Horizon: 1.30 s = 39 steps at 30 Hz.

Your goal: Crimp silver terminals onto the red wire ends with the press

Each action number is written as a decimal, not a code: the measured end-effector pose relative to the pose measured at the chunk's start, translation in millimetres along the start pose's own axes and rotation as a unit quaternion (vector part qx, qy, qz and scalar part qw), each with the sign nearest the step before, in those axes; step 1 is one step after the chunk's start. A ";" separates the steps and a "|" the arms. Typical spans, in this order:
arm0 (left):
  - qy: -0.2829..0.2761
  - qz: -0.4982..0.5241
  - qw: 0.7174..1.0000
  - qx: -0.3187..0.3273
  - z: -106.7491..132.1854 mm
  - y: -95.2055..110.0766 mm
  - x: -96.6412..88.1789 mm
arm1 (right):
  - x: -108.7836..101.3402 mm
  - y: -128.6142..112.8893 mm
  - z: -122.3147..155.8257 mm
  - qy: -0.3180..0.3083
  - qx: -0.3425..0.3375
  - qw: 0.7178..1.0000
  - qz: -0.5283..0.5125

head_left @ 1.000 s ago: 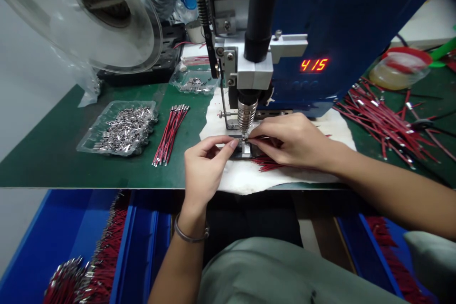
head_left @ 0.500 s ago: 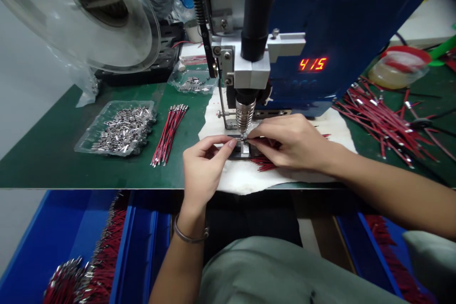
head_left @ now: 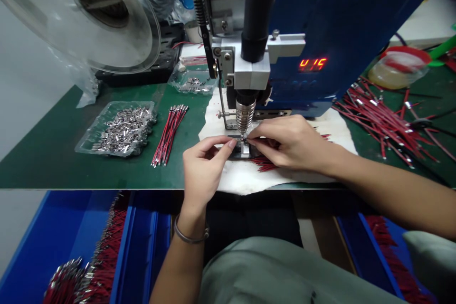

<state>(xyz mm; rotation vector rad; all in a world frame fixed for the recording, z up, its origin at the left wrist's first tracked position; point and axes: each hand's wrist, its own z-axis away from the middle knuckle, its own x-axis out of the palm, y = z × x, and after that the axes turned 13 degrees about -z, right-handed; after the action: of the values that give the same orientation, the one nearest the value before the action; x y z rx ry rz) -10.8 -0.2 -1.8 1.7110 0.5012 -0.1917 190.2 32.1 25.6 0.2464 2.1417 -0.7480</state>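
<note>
- Where the press tip (head_left: 245, 113) hangs just above the metal fixture (head_left: 245, 148), both hands meet fingertip to fingertip, with barely any gap under the tip.
- The left hand (head_left: 202, 167) reaches over the near table edge (head_left: 89, 187). Its thumb and forefinger are drawn close together at the fixture's left side; whether they pinch anything cannot be told.
- The right hand (head_left: 292, 145) comes in from the right, its fingers pressed together on a red wire (head_left: 262, 139) whose end lies at the fixture.
- More loose red wires (head_left: 264, 165) lie under the right palm on the white cloth (head_left: 242, 181), which overhangs the table edge.
- To the left there is open green mat, then a wire bundle (head_left: 170, 133) and a clear tray of metal terminals (head_left: 119, 128), both well apart from the hands.
- To the right, a scattered wire pile (head_left: 383, 121) crowds the far side beyond the right forearm.
- Blue bins (head_left: 64, 237) sit below the table edge.
</note>
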 end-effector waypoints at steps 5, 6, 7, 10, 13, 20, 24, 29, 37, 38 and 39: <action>0.001 -0.004 1.000 -0.001 0.5 -0.8 0.0 | -0.1 0.0 -0.6 0.003 -0.001 1.000 0.003; 0.001 -0.004 1.000 -0.001 0.5 -0.9 -0.1 | -0.1 0.0 -0.7 0.003 -0.001 1.000 0.003; 0.001 -0.003 1.000 -0.001 0.5 -1.0 -0.1 | 0.0 0.0 -0.7 0.003 0.000 1.000 0.003; -0.002 0.002 1.000 -0.003 0.5 -0.4 -0.5 | 0.0 0.3 -0.9 0.003 -0.003 1.000 0.003; -0.003 0.002 1.000 -0.002 0.4 0.2 -0.7 | -0.6 0.4 -1.2 0.004 -0.011 1.000 0.007; -0.006 0.005 1.000 -0.003 0.4 -1.4 -0.5 | -1.9 -0.3 -1.5 -0.005 -0.013 1.000 0.015; -0.006 0.001 1.000 0.000 0.4 -1.3 -0.9 | -1.5 0.7 -0.9 -0.005 -0.014 1.000 0.013; -0.005 0.000 1.000 0.002 0.0 -0.5 -0.8 | -1.0 1.6 0.4 -0.006 -0.008 1.000 0.004; -0.007 0.003 1.000 0.001 0.2 -1.3 -1.3 | -1.6 1.1 -1.0 -0.005 -0.011 1.000 0.005; -0.007 0.003 1.000 0.001 0.2 -1.4 -1.3 | -1.7 1.2 -1.1 -0.005 -0.011 1.000 0.005; -0.006 0.003 1.000 0.002 0.1 -1.3 -1.3 | -1.8 1.3 -1.1 -0.006 -0.010 1.000 0.006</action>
<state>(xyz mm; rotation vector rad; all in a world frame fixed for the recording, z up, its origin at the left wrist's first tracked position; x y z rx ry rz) -12.5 -0.4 -2.4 1.7133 0.4875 -0.1991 191.2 34.0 27.0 0.2424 2.1330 -0.7190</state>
